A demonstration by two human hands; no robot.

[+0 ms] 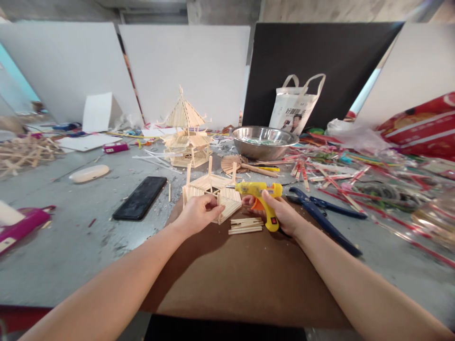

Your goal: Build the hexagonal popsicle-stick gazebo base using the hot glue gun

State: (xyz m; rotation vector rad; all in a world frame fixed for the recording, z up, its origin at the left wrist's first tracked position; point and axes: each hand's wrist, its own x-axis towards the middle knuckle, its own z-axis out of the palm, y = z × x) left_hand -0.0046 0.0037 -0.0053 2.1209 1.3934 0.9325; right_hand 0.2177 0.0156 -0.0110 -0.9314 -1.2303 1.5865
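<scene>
A yellow hot glue gun (261, 192) with an orange trigger is gripped in my right hand (282, 213). Its nozzle points left, over the right side of a small wooden stick model (231, 202) with several upright posts. My left hand (201, 213) pinches the front edge of this model, fingers closed and partly hiding it. Between my hands, short wooden sticks (246, 226) lie in a small pile on the brown board (227, 270). A pavilion built from sticks (186, 128), with a pointed roof, stands farther back.
A black phone (140, 198) lies left of the board. Blue-handled cutters (325, 218) are at the right. A metal bowl (265, 142) stands behind, with a white bag (295, 106) beyond it. Red and white strips (341, 180) clutter the right side.
</scene>
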